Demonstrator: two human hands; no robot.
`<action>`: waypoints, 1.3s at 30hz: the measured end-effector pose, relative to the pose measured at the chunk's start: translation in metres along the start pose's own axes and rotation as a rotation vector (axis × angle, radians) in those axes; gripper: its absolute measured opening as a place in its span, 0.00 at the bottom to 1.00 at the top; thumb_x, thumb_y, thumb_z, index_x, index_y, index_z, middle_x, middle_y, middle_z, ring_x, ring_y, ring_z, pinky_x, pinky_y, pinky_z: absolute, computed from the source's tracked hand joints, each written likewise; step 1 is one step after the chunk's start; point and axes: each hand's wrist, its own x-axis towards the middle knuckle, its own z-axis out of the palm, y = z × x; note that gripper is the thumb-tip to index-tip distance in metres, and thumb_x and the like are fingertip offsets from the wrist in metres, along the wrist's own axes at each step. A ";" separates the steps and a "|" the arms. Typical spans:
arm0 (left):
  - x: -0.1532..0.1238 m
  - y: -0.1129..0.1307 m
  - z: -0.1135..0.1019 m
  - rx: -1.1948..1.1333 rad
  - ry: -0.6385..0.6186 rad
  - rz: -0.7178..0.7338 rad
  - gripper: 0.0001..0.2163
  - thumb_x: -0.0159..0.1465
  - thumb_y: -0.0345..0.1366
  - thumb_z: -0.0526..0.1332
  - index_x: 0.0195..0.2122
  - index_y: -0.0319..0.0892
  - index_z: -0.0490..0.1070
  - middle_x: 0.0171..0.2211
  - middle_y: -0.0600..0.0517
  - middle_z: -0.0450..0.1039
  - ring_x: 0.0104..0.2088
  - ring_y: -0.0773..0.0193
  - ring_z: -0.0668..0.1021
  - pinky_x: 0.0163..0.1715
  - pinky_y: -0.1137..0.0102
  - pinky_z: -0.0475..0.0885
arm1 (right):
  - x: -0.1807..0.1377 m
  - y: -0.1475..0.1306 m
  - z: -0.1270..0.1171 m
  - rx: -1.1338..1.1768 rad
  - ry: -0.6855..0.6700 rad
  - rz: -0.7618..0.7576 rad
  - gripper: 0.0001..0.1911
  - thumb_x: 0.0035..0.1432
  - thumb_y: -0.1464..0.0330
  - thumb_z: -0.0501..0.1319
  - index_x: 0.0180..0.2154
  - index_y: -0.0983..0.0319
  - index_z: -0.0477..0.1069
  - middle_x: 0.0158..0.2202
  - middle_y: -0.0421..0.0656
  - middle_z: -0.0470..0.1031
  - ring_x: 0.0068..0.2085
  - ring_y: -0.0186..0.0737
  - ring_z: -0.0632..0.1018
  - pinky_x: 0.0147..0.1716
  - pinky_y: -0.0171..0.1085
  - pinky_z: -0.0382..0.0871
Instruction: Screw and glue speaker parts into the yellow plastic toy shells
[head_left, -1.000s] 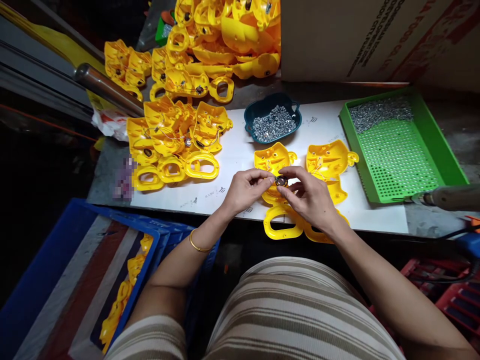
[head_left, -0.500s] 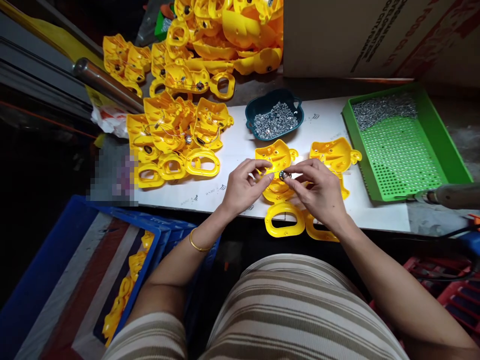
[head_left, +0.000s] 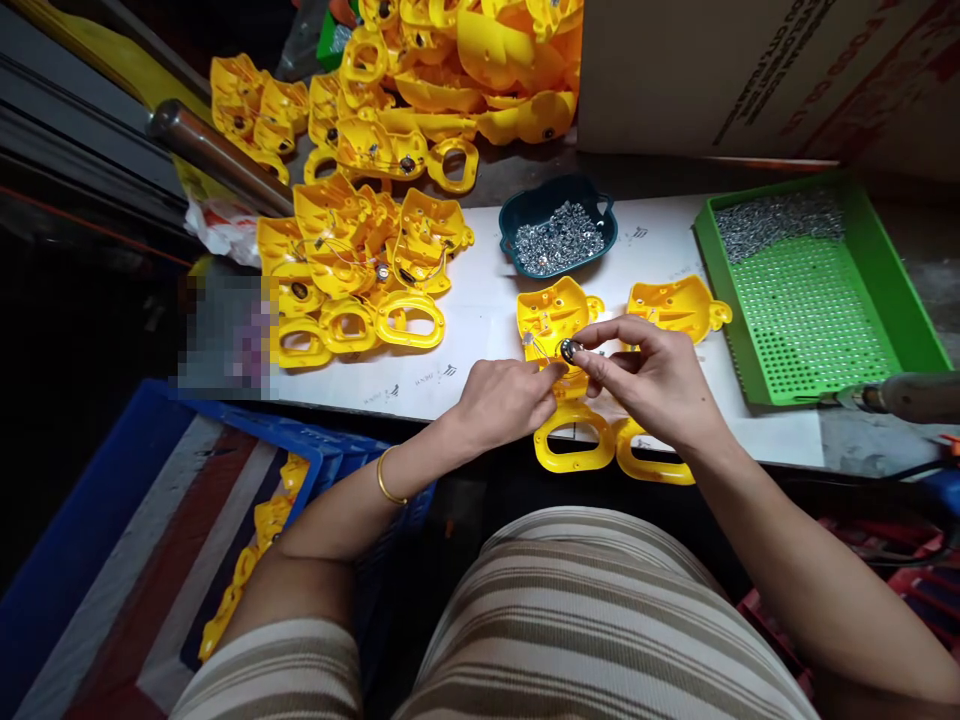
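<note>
My right hand [head_left: 660,385] pinches a small round dark speaker part [head_left: 568,350] between thumb and forefinger, just above a yellow plastic shell [head_left: 553,312] lying open side up on the white sheet [head_left: 487,300]. My left hand [head_left: 504,400] rests with fingers curled, its fingertips touching the shell's lower part beside the speaker. Thin wires run from the speaker into the shell. A second yellow shell [head_left: 675,303] lies to the right, partly behind my right hand. Two yellow loop handles [head_left: 574,440] stick out over the table's front edge.
A dark teal dish of screws [head_left: 559,235] sits behind the shells. A green perforated tray [head_left: 814,290] with screws stands at right, an electric screwdriver [head_left: 892,397] beside it. Piles of yellow shells [head_left: 352,260] fill the left and back. A blue crate [head_left: 150,520] is at lower left, a cardboard box [head_left: 765,70] behind.
My left hand has let go of the speaker and dropped lower onto the shell. My right hand keeps the speaker pinched and has shifted slightly right.
</note>
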 end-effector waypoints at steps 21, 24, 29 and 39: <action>-0.013 0.002 0.072 -1.028 0.722 -0.443 0.12 0.66 0.42 0.57 0.47 0.42 0.65 0.41 0.49 0.71 0.35 0.69 0.76 0.32 0.77 0.73 | -0.010 0.015 0.021 -0.914 -0.181 -0.028 0.13 0.64 0.61 0.55 0.46 0.56 0.75 0.45 0.44 0.76 0.34 0.40 0.77 0.23 0.35 0.54; -0.016 0.007 0.074 -1.076 0.713 -0.399 0.15 0.65 0.39 0.59 0.51 0.44 0.62 0.48 0.46 0.68 0.36 0.69 0.75 0.32 0.76 0.73 | -0.012 0.019 0.025 -1.015 -0.202 -0.047 0.15 0.66 0.61 0.52 0.47 0.55 0.73 0.46 0.44 0.76 0.35 0.40 0.77 0.21 0.35 0.47; -0.022 0.009 0.071 -1.025 0.587 -0.319 0.36 0.57 0.33 0.62 0.65 0.48 0.47 0.61 0.40 0.60 0.38 0.67 0.76 0.34 0.73 0.74 | -0.013 0.028 0.028 -1.029 -0.157 -0.075 0.15 0.66 0.61 0.52 0.47 0.54 0.73 0.46 0.43 0.76 0.36 0.39 0.77 0.21 0.35 0.47; -0.015 0.017 0.060 -0.993 0.437 -0.396 0.36 0.57 0.28 0.61 0.66 0.47 0.49 0.54 0.45 0.69 0.31 0.71 0.73 0.32 0.75 0.73 | -0.010 0.033 0.033 -1.026 -0.108 -0.094 0.16 0.67 0.61 0.51 0.47 0.53 0.74 0.44 0.44 0.77 0.36 0.38 0.77 0.21 0.36 0.47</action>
